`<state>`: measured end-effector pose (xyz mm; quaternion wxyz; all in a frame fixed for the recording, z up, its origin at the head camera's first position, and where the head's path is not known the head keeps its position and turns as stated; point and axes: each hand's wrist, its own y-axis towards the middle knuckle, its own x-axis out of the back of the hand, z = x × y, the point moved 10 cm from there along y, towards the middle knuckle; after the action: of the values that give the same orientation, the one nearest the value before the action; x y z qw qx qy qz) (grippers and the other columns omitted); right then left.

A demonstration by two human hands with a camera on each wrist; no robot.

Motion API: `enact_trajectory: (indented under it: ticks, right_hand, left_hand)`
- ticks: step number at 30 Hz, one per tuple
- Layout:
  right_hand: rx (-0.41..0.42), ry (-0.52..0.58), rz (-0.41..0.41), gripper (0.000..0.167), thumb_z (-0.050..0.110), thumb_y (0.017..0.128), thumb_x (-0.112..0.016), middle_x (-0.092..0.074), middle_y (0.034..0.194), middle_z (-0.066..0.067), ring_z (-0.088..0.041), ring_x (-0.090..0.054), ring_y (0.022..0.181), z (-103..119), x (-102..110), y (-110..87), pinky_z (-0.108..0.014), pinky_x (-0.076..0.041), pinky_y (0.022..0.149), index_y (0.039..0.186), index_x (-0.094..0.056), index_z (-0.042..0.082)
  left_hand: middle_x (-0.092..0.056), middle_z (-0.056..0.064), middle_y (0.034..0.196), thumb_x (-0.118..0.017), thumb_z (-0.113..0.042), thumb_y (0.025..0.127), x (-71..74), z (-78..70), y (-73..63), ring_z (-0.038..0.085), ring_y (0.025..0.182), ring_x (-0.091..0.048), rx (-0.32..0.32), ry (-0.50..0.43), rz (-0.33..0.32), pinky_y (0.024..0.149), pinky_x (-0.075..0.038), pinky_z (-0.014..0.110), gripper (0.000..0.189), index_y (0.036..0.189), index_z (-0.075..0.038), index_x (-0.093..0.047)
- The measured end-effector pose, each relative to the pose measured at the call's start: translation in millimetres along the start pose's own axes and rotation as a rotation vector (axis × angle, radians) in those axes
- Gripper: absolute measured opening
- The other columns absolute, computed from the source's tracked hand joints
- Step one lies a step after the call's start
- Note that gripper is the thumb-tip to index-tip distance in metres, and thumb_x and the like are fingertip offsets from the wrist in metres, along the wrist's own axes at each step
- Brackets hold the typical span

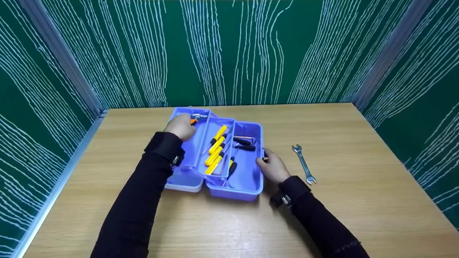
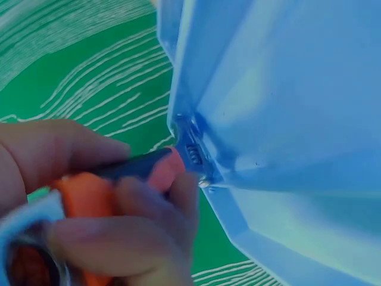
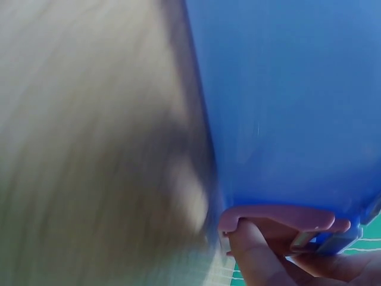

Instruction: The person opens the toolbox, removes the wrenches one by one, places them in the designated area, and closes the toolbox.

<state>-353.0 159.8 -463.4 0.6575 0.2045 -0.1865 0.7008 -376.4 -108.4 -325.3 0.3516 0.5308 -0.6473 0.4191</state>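
Observation:
A purple-blue toolbox [image 1: 247, 195] stands opened on the table, its tray [image 1: 219, 123] raised over the middle. My left hand [image 1: 181, 127] is at the far left part of the box and grips an adjustable wrench [image 2: 191, 156] by its orange and black handle [image 2: 138, 165]. The wrench head lies against the inner corner of the box. On the other side, my right hand [image 1: 275, 168] holds the box's right wall at a reddish-brown latch [image 3: 280, 217], a fingertip hooked at its end. Several yellow-handled screwdrivers [image 1: 217, 144] lie in the tray.
Black-handled tools [image 1: 245, 147] lie in the box's deep right compartment. An open-ended wrench [image 1: 304, 164] lies on the wooden table [image 1: 358, 200], to the right of my right hand. Green, white-streaked panels [image 1: 251, 53] wall in the table's back and sides.

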Motion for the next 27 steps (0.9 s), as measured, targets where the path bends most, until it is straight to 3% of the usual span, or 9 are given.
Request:
enact_trajectory:
  ticks: [4,12,17,21,24,27]
  right_hand:
    - [-0.008,0.003,-0.005,0.051,0.013,0.094,-0.050,-0.059,0.130,-0.029,-0.036,-0.061,0.115,-0.9,0.9,-0.6,-0.044,-0.052,0.097,0.141,-0.043,-0.008]
    - [-0.007,-0.014,-0.002,0.051,0.014,0.095,-0.052,-0.060,0.129,-0.028,-0.035,-0.061,0.116,-0.2,0.8,0.3,-0.045,-0.051,0.099,0.140,-0.044,-0.007]
    - [0.003,0.017,0.028,0.052,0.017,0.097,-0.055,-0.057,0.132,-0.029,-0.037,-0.063,0.112,0.4,1.2,0.0,-0.042,-0.054,0.093,0.141,-0.043,-0.008]
    - [-0.021,0.074,0.057,0.056,0.021,0.099,-0.054,-0.050,0.138,-0.030,-0.037,-0.063,0.111,0.6,4.3,-1.3,-0.035,-0.056,0.087,0.144,-0.038,-0.008]
    - [-0.065,0.086,0.037,0.059,0.026,0.100,-0.051,-0.047,0.142,-0.029,-0.038,-0.058,0.117,0.2,13.5,-1.6,-0.036,-0.055,0.090,0.147,-0.034,-0.007]
    - [-0.096,0.098,0.005,0.061,0.030,0.101,-0.048,-0.044,0.145,-0.028,-0.039,-0.050,0.128,2.2,25.7,-1.2,-0.043,-0.048,0.101,0.148,-0.033,-0.005]
  left_hand:
    - [-0.056,0.013,0.103,-0.043,-0.009,0.095,-4.3,2.1,-0.6,0.023,0.082,-0.050,0.000,-0.041,-0.006,0.069,-0.039,0.028,0.029,0.115,0.005,-0.058]
    - [-0.057,0.015,0.107,-0.042,-0.015,0.100,-2.2,9.6,-4.9,0.023,0.082,-0.051,0.009,-0.138,-0.064,0.069,-0.040,0.029,0.033,0.122,0.006,-0.054]
    - [-0.058,0.024,0.121,-0.042,-0.015,0.099,8.0,5.5,-14.3,0.030,0.096,-0.057,-0.058,-0.184,-0.187,0.086,-0.048,0.039,0.042,0.133,0.009,-0.048]
    - [-0.052,0.026,0.129,-0.044,-0.015,0.100,11.6,0.0,-24.7,0.034,0.108,-0.057,-0.100,-0.239,-0.265,0.098,-0.047,0.044,0.049,0.143,0.008,-0.039]
    - [-0.048,0.024,0.133,-0.045,-0.015,0.101,8.9,-4.4,-31.9,0.033,0.112,-0.056,-0.106,-0.293,-0.283,0.101,-0.047,0.043,0.050,0.146,0.005,-0.036]
    - [-0.047,0.023,0.133,-0.045,-0.012,0.101,4.2,-12.2,-38.7,0.032,0.111,-0.055,-0.139,-0.352,-0.306,0.101,-0.048,0.043,0.048,0.144,0.004,-0.037]
